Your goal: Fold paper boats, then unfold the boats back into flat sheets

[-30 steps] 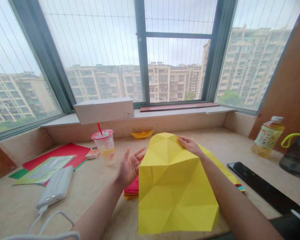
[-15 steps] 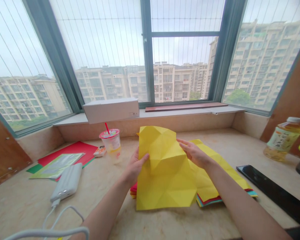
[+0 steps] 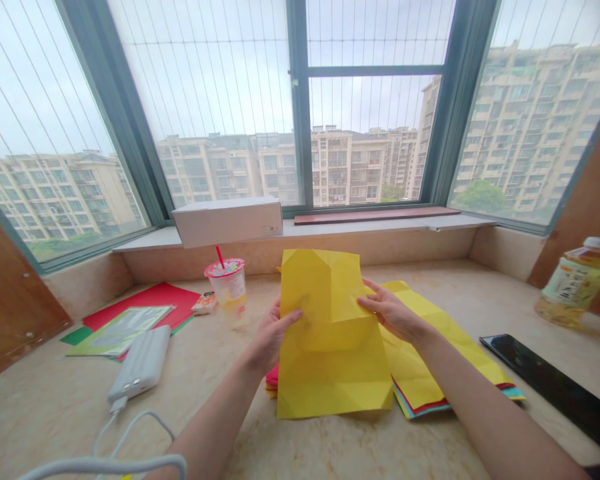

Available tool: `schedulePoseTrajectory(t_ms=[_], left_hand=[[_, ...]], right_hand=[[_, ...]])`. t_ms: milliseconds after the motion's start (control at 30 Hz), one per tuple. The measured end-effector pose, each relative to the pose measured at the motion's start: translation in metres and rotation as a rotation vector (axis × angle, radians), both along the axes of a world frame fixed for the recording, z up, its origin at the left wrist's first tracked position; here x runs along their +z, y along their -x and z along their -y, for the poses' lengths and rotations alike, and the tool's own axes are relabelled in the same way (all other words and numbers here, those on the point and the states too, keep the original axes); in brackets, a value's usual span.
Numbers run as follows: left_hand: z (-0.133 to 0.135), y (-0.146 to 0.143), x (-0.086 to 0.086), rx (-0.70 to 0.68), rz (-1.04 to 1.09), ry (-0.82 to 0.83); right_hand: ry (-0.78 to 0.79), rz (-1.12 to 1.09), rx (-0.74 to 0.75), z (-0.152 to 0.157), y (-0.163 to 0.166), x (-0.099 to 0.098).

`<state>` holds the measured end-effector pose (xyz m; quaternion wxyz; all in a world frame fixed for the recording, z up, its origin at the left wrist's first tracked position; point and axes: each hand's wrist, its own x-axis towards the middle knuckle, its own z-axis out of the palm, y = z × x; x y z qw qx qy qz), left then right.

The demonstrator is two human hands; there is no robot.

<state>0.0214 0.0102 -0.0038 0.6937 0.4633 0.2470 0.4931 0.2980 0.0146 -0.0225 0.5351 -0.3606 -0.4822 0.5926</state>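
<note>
A creased sheet of yellow paper (image 3: 333, 360) is held up, tilted, between my two hands. My left hand (image 3: 276, 330) grips its left edge, thumb on the front and the other fingers behind. At the right edge my right hand (image 3: 391, 308) pinches the sheet, thumb in front. Behind and under the sheet, the edge of a pink and red stack of paper (image 3: 271, 381) peeks out at the left; most of it is hidden. Beneath my right forearm lies another pile, with a creased yellow sheet (image 3: 423, 347) on top and red and blue layers below.
On the left are red paper (image 3: 167, 300), a green packet (image 3: 120, 330), a white power bank (image 3: 143, 360) with its cable, and a cup with a straw (image 3: 227, 283). A phone (image 3: 545, 380) and a tea bottle (image 3: 575, 283) stand right. A white box (image 3: 227, 223) rests on the sill.
The yellow sheet has turned flatter towards me, its upper part straightened out. My right thumb now lies over its front. The whole view has shifted slightly.
</note>
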Motion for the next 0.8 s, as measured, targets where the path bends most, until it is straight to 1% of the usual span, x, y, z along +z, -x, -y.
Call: schedulePoseTrajectory(t_ms=[67,133,200,233,300,400,467,567,633,700,800], left_hand=[[0.002,0.000,0.001,0.002,0.006,0.007],[0.002,-0.001,0.000,0.017,0.000,0.019],[0.002,-0.002,0.000,0.044,-0.009,0.030],[0.001,-0.002,-0.001,0.066,-0.011,0.031],[-0.001,-0.003,-0.001,0.132,-0.003,0.018],[-0.007,-0.002,0.000,0.294,0.050,-0.036],[-0.011,0.000,0.002,0.386,0.096,-0.083],[-0.015,0.004,0.006,0.457,0.141,-0.138],[-0.016,0.006,0.008,0.477,0.159,-0.147],[-0.018,0.006,0.008,0.486,0.179,-0.145],[-0.022,0.003,0.003,0.506,0.201,-0.166]], right_hand=[[-0.013,-0.025,0.002,-0.001,0.002,0.001],[-0.018,-0.033,-0.031,-0.002,0.002,0.000],[-0.012,-0.037,-0.066,-0.002,0.001,0.000],[-0.013,-0.041,-0.059,-0.001,0.001,0.001],[-0.023,-0.042,0.025,0.002,-0.001,0.002],[-0.022,0.012,0.237,0.009,-0.004,0.006],[-0.001,0.080,0.344,0.013,-0.005,0.006],[0.044,0.217,0.480,0.013,-0.006,0.003],[0.062,0.301,0.531,0.011,-0.008,0.000],[0.061,0.331,0.492,0.008,-0.009,-0.003],[0.044,0.315,0.318,0.002,-0.011,-0.006]])
